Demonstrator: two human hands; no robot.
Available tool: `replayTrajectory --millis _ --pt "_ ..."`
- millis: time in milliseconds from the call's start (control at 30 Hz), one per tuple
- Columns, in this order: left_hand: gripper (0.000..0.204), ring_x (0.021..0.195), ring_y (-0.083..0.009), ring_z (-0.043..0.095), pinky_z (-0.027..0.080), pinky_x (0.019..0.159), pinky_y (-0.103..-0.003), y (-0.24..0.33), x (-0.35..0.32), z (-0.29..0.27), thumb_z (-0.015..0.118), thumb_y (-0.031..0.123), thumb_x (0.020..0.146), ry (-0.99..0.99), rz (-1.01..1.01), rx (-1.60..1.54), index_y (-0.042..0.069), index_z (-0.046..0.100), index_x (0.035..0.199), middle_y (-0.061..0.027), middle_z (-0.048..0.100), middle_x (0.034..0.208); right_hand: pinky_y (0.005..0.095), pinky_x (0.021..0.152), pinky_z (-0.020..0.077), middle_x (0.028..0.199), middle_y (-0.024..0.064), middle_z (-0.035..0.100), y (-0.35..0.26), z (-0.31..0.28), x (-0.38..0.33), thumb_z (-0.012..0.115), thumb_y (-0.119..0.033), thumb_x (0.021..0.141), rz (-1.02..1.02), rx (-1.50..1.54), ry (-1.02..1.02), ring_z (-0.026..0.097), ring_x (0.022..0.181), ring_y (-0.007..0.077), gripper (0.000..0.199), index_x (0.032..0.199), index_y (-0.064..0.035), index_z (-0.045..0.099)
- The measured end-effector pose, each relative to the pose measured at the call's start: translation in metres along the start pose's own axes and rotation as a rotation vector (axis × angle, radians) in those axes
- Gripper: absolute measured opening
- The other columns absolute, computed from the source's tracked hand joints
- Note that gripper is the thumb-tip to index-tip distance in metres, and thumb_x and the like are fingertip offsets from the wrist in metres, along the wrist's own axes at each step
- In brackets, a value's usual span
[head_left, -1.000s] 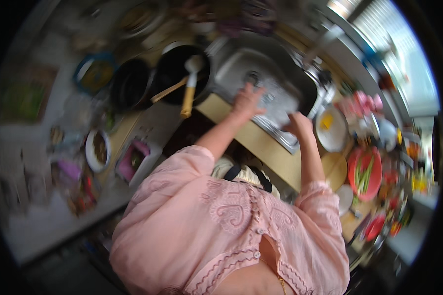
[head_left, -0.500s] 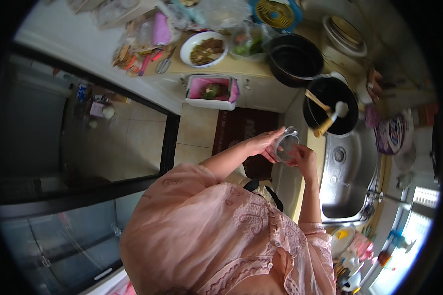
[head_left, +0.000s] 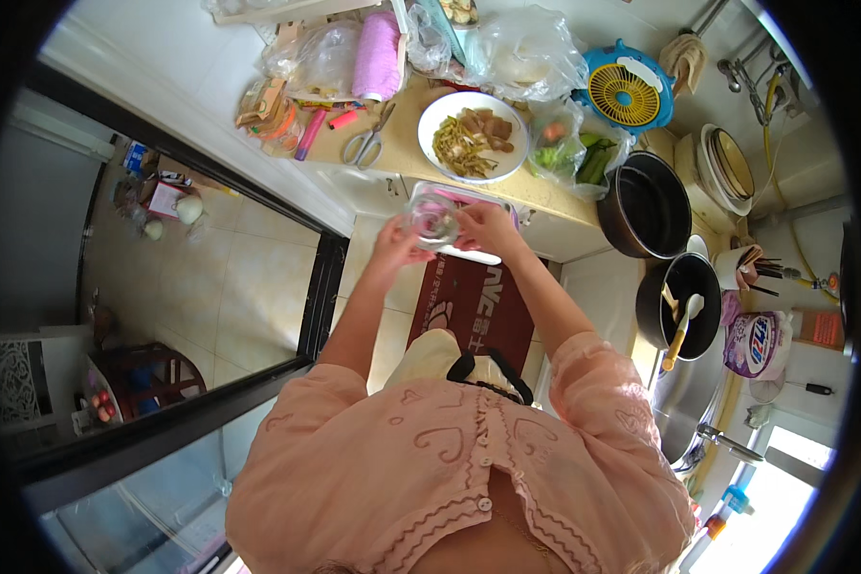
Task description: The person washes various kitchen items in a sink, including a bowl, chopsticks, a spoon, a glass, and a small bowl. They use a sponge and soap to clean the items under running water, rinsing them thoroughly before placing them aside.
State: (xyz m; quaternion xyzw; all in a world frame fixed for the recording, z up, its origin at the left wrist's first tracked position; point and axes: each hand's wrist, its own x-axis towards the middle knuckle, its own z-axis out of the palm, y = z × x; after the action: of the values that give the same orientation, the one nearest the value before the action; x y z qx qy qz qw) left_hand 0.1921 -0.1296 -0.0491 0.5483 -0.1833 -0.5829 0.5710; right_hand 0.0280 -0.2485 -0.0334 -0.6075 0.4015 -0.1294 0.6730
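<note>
Both my hands are out in front of me over a white bin (head_left: 474, 255) lined with pink plastic, which hangs at the cabinet front. A clear round glass cup (head_left: 433, 222) is between them, somewhat blurred. My left hand (head_left: 397, 245) grips the cup on its left side. At the right side of the cup, my right hand (head_left: 486, 230) has its fingers bent against the rim. The cup and hands cover much of the bin's opening. What the cup contains, if anything, I cannot make out.
On the counter are a white bowl of food (head_left: 472, 137), scissors (head_left: 368, 141), bagged vegetables (head_left: 595, 158) and a blue fan-like item (head_left: 628, 88). Two dark pots (head_left: 645, 204) stand right, beside the sink (head_left: 684, 402). A brown mat (head_left: 474, 311) lies on the floor.
I have turned left from beside the sink toward the counter. Both hands have carried the glass cup over to the bin, and my arms now reach forward.
</note>
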Motion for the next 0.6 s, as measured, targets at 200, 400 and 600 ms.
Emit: replayTrajectory --millis 200,400,600 --pt "0.032 0.087 -0.0316 0.058 0.053 0.078 -0.041 0.034 0.094 -0.070 0.048 0.003 0.080 0.120 0.154 -0.141 -0.008 0.038 0.109 -0.0171 0.047 0.104 0.0262 0.058 0.0538 0.086 0.0119 0.060 0.006 0.021 0.046 0.047 -0.020 0.089 0.145 0.273 -0.026 0.063 0.069 0.0185 0.029 0.107 0.0033 0.049" --pt "0.021 0.087 -0.0339 0.056 0.055 0.075 -0.044 0.038 0.180 -0.066 0.043 -0.002 0.080 0.092 0.002 -0.444 -0.011 0.041 0.099 -0.0183 0.048 0.101 0.0279 0.060 0.0542 0.088 0.0137 0.061 0.035 0.015 0.029 0.044 -0.016 0.088 0.268 0.246 0.059 0.063 0.070 0.0195 0.028 0.108 0.0033 0.049" --pt "0.016 0.078 -0.0338 0.056 0.057 0.067 -0.044 0.036 0.216 -0.074 0.045 -0.002 0.079 0.130 -0.044 -0.406 -0.012 0.042 0.091 -0.0168 0.047 0.094 0.0288 0.059 0.0546 0.086 0.0138 0.062 0.038 0.010 -0.001 0.045 -0.014 0.087 0.334 0.296 0.207 0.064 0.068 0.0200 0.026 0.104 0.0050 0.050"
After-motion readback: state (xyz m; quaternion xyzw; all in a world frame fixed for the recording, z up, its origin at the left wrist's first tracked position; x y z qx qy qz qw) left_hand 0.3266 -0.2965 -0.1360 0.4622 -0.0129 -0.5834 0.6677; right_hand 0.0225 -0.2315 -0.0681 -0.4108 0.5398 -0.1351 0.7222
